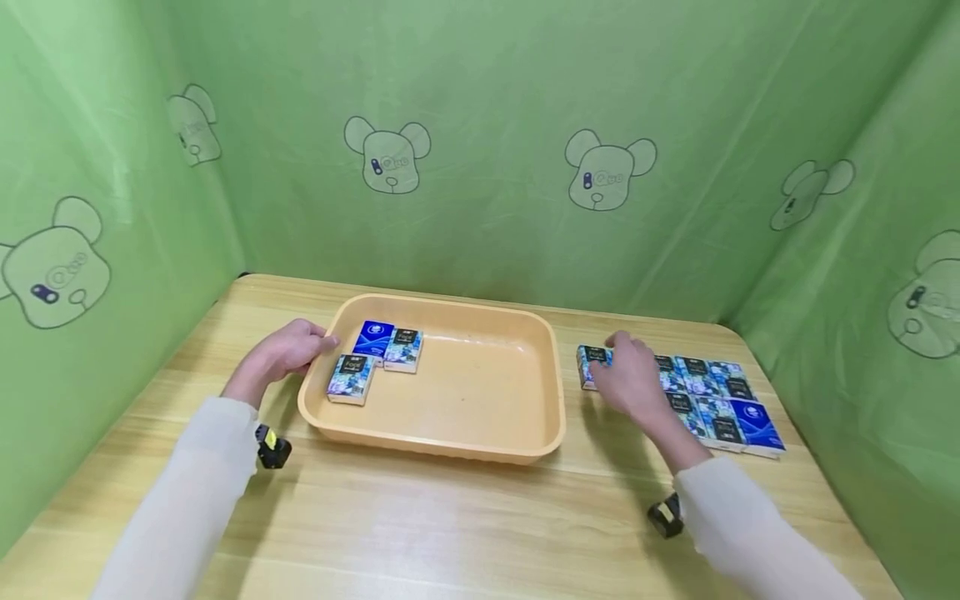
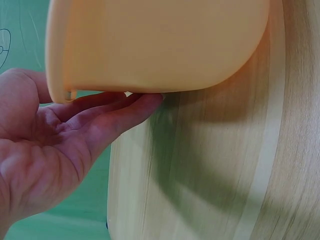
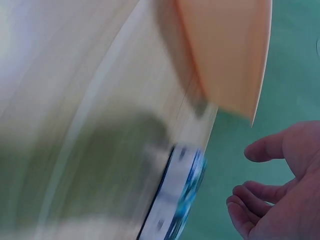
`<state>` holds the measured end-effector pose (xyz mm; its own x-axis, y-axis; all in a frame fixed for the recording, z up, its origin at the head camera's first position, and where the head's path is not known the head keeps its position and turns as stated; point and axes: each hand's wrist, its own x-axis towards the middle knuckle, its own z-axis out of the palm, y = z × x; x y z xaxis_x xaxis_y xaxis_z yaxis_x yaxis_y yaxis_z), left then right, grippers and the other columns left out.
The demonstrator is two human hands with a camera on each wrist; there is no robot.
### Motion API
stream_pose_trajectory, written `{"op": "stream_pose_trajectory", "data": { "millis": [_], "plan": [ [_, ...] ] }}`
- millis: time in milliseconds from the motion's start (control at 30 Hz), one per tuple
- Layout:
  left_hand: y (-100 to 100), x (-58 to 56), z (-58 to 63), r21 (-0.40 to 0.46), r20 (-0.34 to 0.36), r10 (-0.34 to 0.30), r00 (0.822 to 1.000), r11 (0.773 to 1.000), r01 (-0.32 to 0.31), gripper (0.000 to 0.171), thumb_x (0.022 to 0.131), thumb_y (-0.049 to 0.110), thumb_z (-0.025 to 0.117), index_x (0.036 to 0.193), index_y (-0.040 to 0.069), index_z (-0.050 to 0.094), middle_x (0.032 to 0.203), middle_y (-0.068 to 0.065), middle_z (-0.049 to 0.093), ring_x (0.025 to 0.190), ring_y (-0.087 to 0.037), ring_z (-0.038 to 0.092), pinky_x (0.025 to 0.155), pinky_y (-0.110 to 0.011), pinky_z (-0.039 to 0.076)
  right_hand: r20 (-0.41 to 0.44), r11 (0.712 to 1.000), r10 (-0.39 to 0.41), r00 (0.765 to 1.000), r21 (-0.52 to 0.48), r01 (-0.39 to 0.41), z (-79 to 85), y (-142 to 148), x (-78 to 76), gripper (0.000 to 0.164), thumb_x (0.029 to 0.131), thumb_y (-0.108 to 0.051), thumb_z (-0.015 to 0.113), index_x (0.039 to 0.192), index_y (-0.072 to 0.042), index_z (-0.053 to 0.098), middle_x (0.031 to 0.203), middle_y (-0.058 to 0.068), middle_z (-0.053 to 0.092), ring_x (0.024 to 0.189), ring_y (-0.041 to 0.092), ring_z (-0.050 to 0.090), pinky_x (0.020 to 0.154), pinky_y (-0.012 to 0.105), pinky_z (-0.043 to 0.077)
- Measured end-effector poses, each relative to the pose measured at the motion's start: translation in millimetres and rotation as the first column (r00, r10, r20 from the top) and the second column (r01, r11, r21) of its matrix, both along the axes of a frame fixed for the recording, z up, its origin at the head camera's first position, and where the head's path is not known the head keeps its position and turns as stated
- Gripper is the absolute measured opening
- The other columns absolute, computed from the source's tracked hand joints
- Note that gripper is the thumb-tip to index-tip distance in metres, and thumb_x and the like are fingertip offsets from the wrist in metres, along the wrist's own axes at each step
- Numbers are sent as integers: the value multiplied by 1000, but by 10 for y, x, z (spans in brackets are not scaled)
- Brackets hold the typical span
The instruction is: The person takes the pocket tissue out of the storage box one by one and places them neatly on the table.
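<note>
An orange-yellow plastic tray (image 1: 472, 392) rests on the wooden table. My left hand (image 1: 294, 346) grips its left side, thumb over the rim; in the left wrist view the fingers (image 2: 115, 117) lie along the outer wall. Inside, at the left, are a plain blue tissue pack (image 1: 372, 337) and two flower-printed tissue packs (image 1: 403, 350). To the tray's right, my right hand (image 1: 630, 373) hovers over another flower-printed tissue pack (image 1: 591, 360). The right wrist view shows that hand's thumb and fingers (image 3: 250, 200) spread, apart from the pack (image 3: 172, 195).
More tissue packs (image 1: 699, 379) lie in two rows at the table's right, including a blue pack (image 1: 756, 423). Green curtain (image 1: 495, 225) with bear-head prints encloses the table (image 1: 450, 525) at the back and sides. Small black devices (image 1: 273, 448) hang at both wrists.
</note>
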<state>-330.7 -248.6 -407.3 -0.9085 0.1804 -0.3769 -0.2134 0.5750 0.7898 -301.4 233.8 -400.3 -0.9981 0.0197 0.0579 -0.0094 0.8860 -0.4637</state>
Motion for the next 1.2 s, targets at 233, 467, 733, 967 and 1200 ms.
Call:
{"op": "stream_pose_trajectory", "data": {
  "millis": [233,467,733,967,1200],
  "plan": [
    [-5,-23,-6,2,-1,-3,1000,1000,3,47,107,21,46,138,-15,49,116,-27,69,86,-18,73,77,-29,61,-69,998,67,995,-5,-68,57,-570,-114,47,93,-15,57,133,10,51,127,35,56,120,51,52,103,62,45],
    [-13,-34,-10,-7,-2,8,1000,1000,-8,45,107,20,46,136,-14,52,109,-23,71,81,-15,71,74,-27,60,-28,987,157,987,49,-155,83,-1194,-199,45,91,-13,60,132,7,53,124,29,59,118,45,55,105,57,45],
    [-42,-22,-42,-7,-10,15,1000,1000,-15,41,107,20,46,130,-13,56,102,-20,72,77,-15,69,71,-27,59,117,967,223,968,96,-234,14,-1844,-200,53,93,-16,61,140,6,48,134,28,57,128,44,53,115,53,38],
    [-58,-23,-66,4,-7,8,1000,1000,-8,42,107,21,46,130,-13,56,105,-22,72,80,-17,72,75,-31,60,261,952,252,932,104,-287,3,-2233,-168,60,97,-21,61,151,-4,41,148,24,49,140,41,44,120,51,34],
    [-56,-24,-53,11,-8,10,1000,1000,-10,41,107,20,47,128,-13,57,105,-22,72,81,-17,72,73,-29,60,299,952,280,912,38,-305,-31,-2456,-199,65,101,-29,59,159,-18,34,159,21,38,148,42,33,121,56,31]
  ]
}}
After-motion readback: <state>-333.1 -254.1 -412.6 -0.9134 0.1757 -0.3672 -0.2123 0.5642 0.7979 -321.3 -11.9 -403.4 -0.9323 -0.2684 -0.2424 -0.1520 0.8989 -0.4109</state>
